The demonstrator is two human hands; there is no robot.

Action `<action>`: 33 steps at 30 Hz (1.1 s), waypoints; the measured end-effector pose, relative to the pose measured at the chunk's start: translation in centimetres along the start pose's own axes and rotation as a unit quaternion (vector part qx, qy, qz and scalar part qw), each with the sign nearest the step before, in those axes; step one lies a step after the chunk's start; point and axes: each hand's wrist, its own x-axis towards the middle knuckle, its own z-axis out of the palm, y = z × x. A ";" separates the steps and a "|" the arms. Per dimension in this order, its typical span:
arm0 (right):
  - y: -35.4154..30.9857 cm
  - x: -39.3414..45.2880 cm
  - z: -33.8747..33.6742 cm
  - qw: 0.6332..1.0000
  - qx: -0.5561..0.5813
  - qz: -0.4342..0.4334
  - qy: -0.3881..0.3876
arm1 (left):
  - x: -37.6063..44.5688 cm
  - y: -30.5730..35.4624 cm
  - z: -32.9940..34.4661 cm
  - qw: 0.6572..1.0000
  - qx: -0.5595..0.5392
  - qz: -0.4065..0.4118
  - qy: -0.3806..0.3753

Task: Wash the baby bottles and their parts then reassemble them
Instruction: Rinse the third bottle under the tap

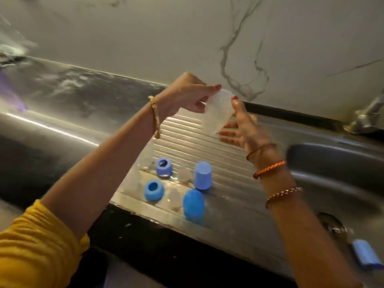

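Note:
I hold a clear plastic baby bottle (217, 112) up above the ribbed steel drainboard (207, 142). My left hand (188, 96) grips its upper end with fingers and thumb. My right hand (241, 125) touches the other side, its thumb on the bottle and its fingers spread. Below on the drainboard stand two blue screw rings (164, 166) (154, 190), two blue caps (203, 175) (193, 204), and small clear parts (184, 174) between them. The picture is motion-blurred.
The steel sink basin (332, 173) lies at the right, with its drain (332, 223) and a blue object (366, 256) inside. A tap base (361, 117) stands at the far right. A dark counter (62, 96) runs left; a marble wall rises behind.

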 end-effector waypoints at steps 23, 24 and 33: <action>2.3 5.6 13.9 0.951 -0.256 0.117 -0.127 | 3.4 -13.9 -10.6 0.995 0.047 -0.086 0.000; 2.3 5.7 14.0 0.950 -0.260 0.117 -0.126 | 3.5 -14.0 -10.5 0.995 0.051 -0.082 0.006; 2.7 5.9 14.9 0.945 -0.283 0.102 -0.128 | 3.2 -14.2 -11.3 0.994 0.061 -0.088 0.003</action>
